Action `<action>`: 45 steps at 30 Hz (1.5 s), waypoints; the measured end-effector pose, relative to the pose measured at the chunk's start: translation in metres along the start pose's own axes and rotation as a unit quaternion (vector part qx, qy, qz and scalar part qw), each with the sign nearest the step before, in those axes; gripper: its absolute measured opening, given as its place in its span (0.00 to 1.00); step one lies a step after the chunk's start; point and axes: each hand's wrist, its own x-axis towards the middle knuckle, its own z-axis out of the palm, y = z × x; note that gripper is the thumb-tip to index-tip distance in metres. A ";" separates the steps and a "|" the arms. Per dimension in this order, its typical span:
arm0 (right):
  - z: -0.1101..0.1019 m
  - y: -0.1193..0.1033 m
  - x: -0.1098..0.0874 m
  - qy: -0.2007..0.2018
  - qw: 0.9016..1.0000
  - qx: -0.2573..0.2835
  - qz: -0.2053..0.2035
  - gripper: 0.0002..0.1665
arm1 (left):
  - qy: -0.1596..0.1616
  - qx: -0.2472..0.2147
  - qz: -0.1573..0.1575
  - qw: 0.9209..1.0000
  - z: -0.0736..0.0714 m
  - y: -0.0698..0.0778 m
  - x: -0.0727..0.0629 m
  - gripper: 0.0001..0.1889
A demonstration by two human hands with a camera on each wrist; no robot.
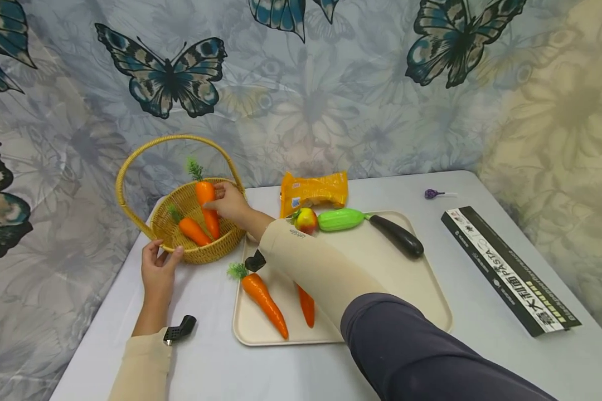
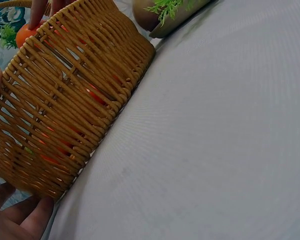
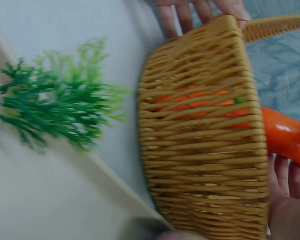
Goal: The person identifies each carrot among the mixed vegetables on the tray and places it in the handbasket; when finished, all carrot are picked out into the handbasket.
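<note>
A yellow wicker basket (image 1: 215, 252) with a tall hoop handle stands at the left of the table. My left hand (image 1: 159, 275) grips its near-left side, thumb at the rim. Over the basket, my right hand (image 1: 232, 205) holds an orange carrot (image 1: 205, 195) by its upper part, leafy end up and tip down inside. Another carrot (image 1: 193, 230) lies in the basket, to the left of the held one. Through the weave (image 2: 75, 90) in the left wrist view, patches of orange show. The right wrist view has the held carrot (image 3: 285, 132) sticking out past the rim.
A cream tray (image 1: 381, 289) bears a carrot (image 1: 265, 303), another carrot (image 1: 306, 307) partly under my right sleeve, a red-yellow fruit (image 1: 306, 221), a green ribbed vegetable (image 1: 341, 219) and an eggplant (image 1: 398, 236). Behind lies an orange packet (image 1: 316, 190); rightward, a lollipop (image 1: 432, 194) and pasta box (image 1: 511, 273).
</note>
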 end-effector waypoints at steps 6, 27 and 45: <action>0.004 0.001 -0.002 -0.017 0.999 -0.051 0.011 0.35 | -0.001 -0.008 0.007 1.000 0.001 0.003 0.003 0.32; -0.002 0.010 -0.006 -0.054 0.989 -0.137 -0.004 0.29 | -0.007 0.002 0.004 1.000 0.009 0.000 0.001 0.34; -0.043 0.011 -0.043 -0.083 0.994 -0.037 -0.053 0.27 | 0.001 0.009 0.005 1.000 -0.002 0.005 0.002 0.33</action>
